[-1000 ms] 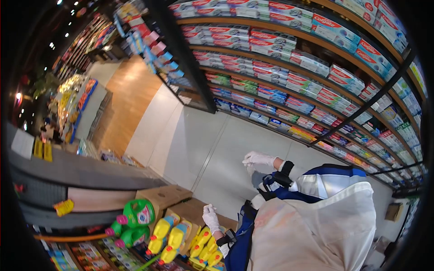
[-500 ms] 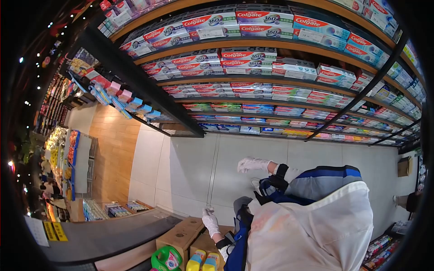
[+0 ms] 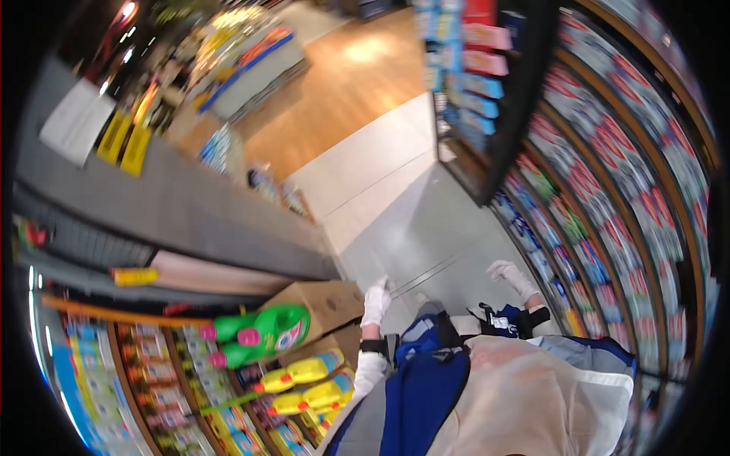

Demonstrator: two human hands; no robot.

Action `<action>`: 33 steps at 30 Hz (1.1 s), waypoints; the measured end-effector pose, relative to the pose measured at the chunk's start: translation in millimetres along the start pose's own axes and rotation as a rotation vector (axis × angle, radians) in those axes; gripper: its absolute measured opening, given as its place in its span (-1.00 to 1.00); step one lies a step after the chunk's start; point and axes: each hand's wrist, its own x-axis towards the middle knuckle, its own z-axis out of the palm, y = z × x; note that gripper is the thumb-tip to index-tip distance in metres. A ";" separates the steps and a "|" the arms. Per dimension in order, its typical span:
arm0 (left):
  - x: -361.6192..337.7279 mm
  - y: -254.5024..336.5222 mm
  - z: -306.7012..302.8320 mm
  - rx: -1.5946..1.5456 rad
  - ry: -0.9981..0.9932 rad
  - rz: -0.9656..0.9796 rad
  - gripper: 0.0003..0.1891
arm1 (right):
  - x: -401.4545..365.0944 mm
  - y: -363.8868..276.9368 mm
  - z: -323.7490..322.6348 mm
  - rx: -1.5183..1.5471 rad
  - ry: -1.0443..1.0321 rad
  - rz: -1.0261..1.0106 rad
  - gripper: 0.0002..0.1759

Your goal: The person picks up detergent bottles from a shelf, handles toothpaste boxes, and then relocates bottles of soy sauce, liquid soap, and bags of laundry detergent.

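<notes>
In a white glove, my left hand (image 3: 376, 302) hangs low over the grey floor, beside a cardboard box (image 3: 323, 304); its fingers look blurred and I cannot tell whether they are closed. My right hand (image 3: 514, 278), also gloved in white, is held out near the lower toothpaste shelves (image 3: 566, 228) on the right. Its fingers are apart and nothing is in them. Green bottles (image 3: 262, 334) and yellow bottles (image 3: 312, 384) stand left of my left hand.
A dark shelf end post (image 3: 525, 106) rises at the upper right, with hanging packets (image 3: 477, 83) beside it. On the left runs a grey shelf top (image 3: 182, 197) with yellow labels. Tiled floor (image 3: 426, 213) meets wood flooring (image 3: 357, 99) farther off.
The view has swung left, so the toothpaste shelves now stand on the right and the bottle shelves show at lower left. My right hand's fingers look more spread.
</notes>
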 end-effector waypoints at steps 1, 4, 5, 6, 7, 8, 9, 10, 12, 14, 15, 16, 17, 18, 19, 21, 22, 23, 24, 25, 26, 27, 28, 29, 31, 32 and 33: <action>11.8 -22.0 -10.4 -0.123 0.036 -0.043 -0.74 | 25.1 -15.0 10.9 -0.024 -0.026 0.001 -0.74; 44.2 -44.5 -62.7 -0.619 0.072 -0.197 -0.60 | 99.1 -73.1 51.9 -0.107 -0.143 0.029 -0.73; 44.8 -52.9 -78.2 -0.604 0.118 -0.225 -0.64 | 118.4 -92.3 68.7 -0.136 -0.195 0.010 -0.72; 46.7 -66.5 -89.4 -0.516 0.163 -0.245 -0.68 | 135.4 -109.8 86.8 -0.163 -0.242 -0.007 -0.71; 46.7 -81.1 -97.1 -0.423 0.203 -0.266 -0.72 | 152.7 -122.2 102.4 -0.185 -0.287 -0.022 -0.70; 45.1 -94.8 -104.6 -0.329 0.237 -0.289 -0.74 | 168.6 -132.4 118.1 -0.221 -0.327 -0.037 -0.70; 43.9 -106.3 -111.2 -0.287 0.242 -0.297 -0.72 | 185.4 -142.6 130.6 -0.259 -0.363 -0.054 -0.69; 49.7 -73.4 -119.1 -0.169 0.211 -0.376 -0.71 | 209.9 -152.5 112.5 -0.255 -0.412 -0.061 -0.69; 53.3 -68.6 -135.2 -0.123 0.163 -0.472 -0.69 | 252.4 -156.6 128.9 -0.152 -0.477 0.005 -0.70; 64.7 -104.1 -121.5 -0.080 0.047 -0.547 -0.65 | 295.1 -167.8 133.9 -0.130 -0.502 0.040 -0.70; 74.5 -121.1 -113.2 -0.031 0.006 -0.626 -0.63 | 313.7 -180.5 137.2 -0.165 -0.492 0.040 -0.70; 82.9 -124.6 -114.4 0.007 -0.077 -0.590 -0.63 | 332.6 -190.0 138.7 -0.196 -0.482 0.044 -0.70; 94.9 -130.0 -98.5 0.055 -0.157 -0.551 -0.63 | 366.7 -185.7 114.0 -0.143 -0.492 0.048 -0.72; 111.2 -162.5 -80.4 0.067 -0.233 -0.498 -0.62 | 392.6 -203.2 110.6 -0.161 -0.494 0.024 -0.73; 135.4 -185.4 -64.6 0.084 -0.232 -0.474 -0.62 | 416.6 -224.2 103.8 -0.179 -0.499 0.003 -0.74; 172.2 -209.1 -50.5 0.129 -0.225 -0.444 -0.61 | 458.1 -258.4 95.8 -0.202 -0.480 -0.017 -0.75; 203.7 -172.1 -73.5 0.052 -0.158 -0.548 -0.58 | 494.8 -271.1 87.7 -0.211 -0.466 -0.033 -0.76; 240.0 -111.2 -111.2 -0.028 -0.080 -0.645 -0.55 | 530.8 -282.9 86.0 -0.213 -0.460 -0.046 -0.76; 273.9 -89.8 -127.3 -0.020 -0.119 -0.663 -0.52 | 555.4 -299.1 81.6 -0.203 -0.412 -0.020 -0.75; 308.8 -66.6 -144.9 -0.011 -0.157 -0.679 -0.49 | 594.6 -297.2 77.0 -0.186 -0.422 -0.047 -0.72; 344.8 -60.5 -150.4 -0.026 -0.132 -0.701 -0.47 | 616.8 -314.9 79.1 -0.189 -0.396 -0.066 -0.71; 377.2 -56.1 -154.7 -0.045 -0.116 -0.716 -0.44 | 632.6 -341.4 81.4 -0.224 -0.417 -0.053 -0.70; 408.3 -43.0 -167.4 -0.037 -0.088 -0.722 -0.43 | 646.0 -369.0 86.7 -0.262 -0.433 -0.034 -0.70; 436.5 -22.4 -184.5 -0.031 -0.061 -0.729 -0.42 | 666.3 -379.8 90.6 -0.259 -0.446 -0.043 -0.70; 465.8 -11.0 -197.9 -0.033 -0.010 -0.730 -0.42 | 701.0 -393.7 96.9 -0.262 -0.487 -0.057 -0.69; 477.4 -13.7 -200.8 -0.043 0.020 -0.717 -0.43 | 716.7 -401.3 103.0 -0.309 -0.519 -0.048 -0.69; 487.9 -14.9 -204.2 -0.050 0.053 -0.702 -0.45 | 732.5 -409.4 110.4 -0.355 -0.551 -0.044 -0.70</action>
